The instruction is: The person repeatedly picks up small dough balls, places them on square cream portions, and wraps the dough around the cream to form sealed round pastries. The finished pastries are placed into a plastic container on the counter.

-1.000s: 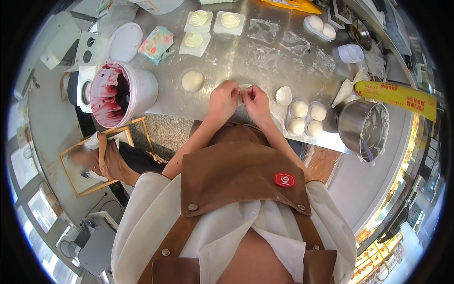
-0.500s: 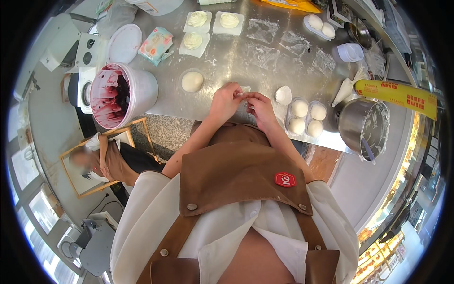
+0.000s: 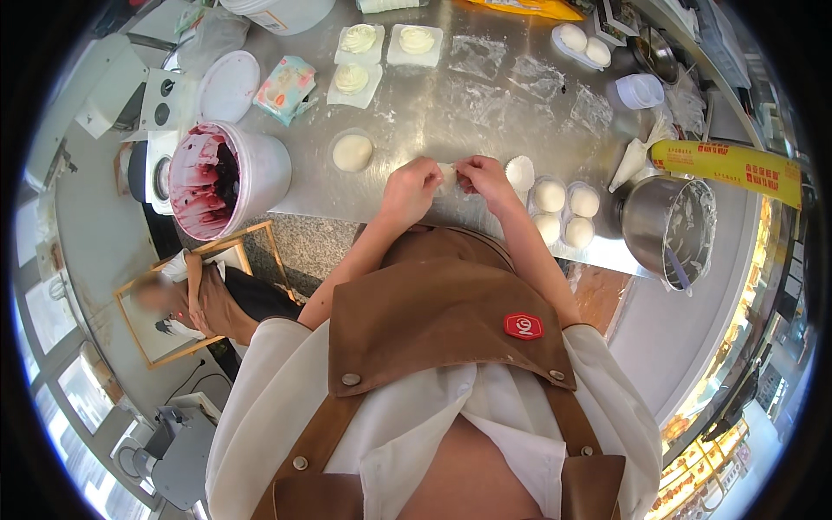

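Near the front edge of the steel table, my left hand (image 3: 414,185) and my right hand (image 3: 485,180) face each other, fingers pinched. A small whitish piece (image 3: 447,173) shows between the fingertips, too small to name. Left of my hands, a round white dough ball (image 3: 353,152) sits on a clear round base. A white fluted paper cup (image 3: 520,173) stands just right of my right hand. Beyond it, clear trays hold several white round buns (image 3: 549,196).
A white bucket (image 3: 269,169) with dark red filling stands at left. Cream-topped wrapper squares (image 3: 416,43) lie farther back. A steel mixing bowl (image 3: 667,234), a piping bag (image 3: 633,160) and two more buns (image 3: 585,45) are at right. Another person (image 3: 217,295) is at lower left.
My hands have moved slightly apart, the right one to the right. The whitish piece between them shows more. The surrounding things stay put apart from a slight shift of the view.
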`<state>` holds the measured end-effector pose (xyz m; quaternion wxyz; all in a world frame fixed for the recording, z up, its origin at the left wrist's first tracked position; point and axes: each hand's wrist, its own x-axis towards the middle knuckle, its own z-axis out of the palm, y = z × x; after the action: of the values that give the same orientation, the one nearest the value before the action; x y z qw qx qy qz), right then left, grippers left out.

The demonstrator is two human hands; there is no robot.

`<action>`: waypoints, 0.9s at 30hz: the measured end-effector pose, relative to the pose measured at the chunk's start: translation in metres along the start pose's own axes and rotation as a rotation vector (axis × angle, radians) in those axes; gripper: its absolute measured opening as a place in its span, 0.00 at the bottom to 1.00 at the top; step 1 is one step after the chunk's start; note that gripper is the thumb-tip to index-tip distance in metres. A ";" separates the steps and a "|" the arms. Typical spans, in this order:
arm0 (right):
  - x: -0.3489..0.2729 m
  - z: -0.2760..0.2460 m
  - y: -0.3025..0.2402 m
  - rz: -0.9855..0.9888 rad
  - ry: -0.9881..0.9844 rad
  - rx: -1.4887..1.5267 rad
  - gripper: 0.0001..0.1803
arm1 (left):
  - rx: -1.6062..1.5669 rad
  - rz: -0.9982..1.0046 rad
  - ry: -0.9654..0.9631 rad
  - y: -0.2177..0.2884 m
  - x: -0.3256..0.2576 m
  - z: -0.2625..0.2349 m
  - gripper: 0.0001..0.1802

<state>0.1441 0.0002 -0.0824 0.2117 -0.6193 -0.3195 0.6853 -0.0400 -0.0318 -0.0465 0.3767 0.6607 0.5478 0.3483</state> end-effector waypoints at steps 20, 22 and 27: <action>-0.015 0.024 0.013 -0.475 0.134 -0.153 0.06 | -0.052 -0.185 0.013 0.007 0.004 0.006 0.04; -0.018 0.025 0.012 -0.478 0.130 -0.143 0.06 | -0.058 -0.179 0.013 0.007 0.005 0.007 0.06; -0.022 0.022 0.010 -0.405 0.095 -0.081 0.06 | -0.004 -0.113 0.049 -0.003 0.007 0.012 0.08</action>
<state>0.1267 -0.0255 -0.0728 0.3346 -0.5822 -0.4544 0.5853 -0.0299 -0.0261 -0.0546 0.3837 0.6191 0.5928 0.3436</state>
